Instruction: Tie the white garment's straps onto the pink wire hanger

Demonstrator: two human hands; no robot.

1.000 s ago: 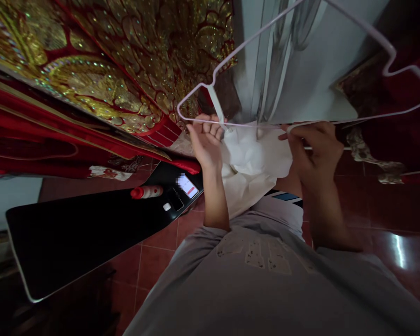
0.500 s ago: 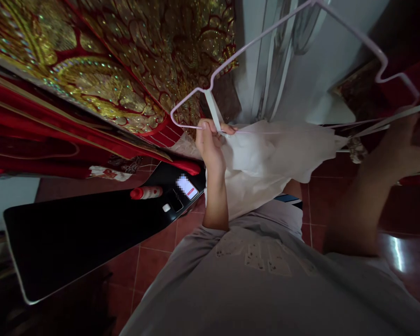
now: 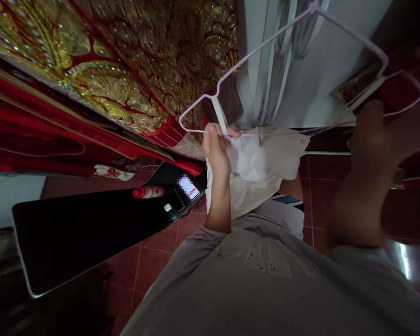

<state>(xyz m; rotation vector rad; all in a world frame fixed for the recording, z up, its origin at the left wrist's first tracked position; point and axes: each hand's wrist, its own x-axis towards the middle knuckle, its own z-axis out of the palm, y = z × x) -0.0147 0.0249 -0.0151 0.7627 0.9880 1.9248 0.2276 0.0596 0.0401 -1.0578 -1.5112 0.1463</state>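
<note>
A thin pale-pink clothes hanger [image 3: 266,49] spans the upper right. My left hand [image 3: 217,147] is closed on its lower bar near the left end, together with the top edge of a white strappy garment [image 3: 259,161]. One white strap [image 3: 220,114] runs up from that hand to the hanger's left notch. The other strap [image 3: 367,94] stretches to the right notch. My right hand [image 3: 381,128] is beside the hanger's right end, close to this strap. Motion blur and darkness hide its grip. The garment hangs below the bar in front of my body.
Red cloth with gold sequined embroidery [image 3: 126,70] hangs at upper left. A black table [image 3: 87,238] holds a red-capped bottle [image 3: 149,192], a lit phone [image 3: 189,187], a dark phone [image 3: 176,200] and a small white case [image 3: 167,207]. Pale panels [image 3: 255,56] stand behind the hanger.
My right hand has moved inward toward the hanger's right end. The right strap, earlier pulled out to the far right, now reaches the right notch. My left hand keeps its hold.
</note>
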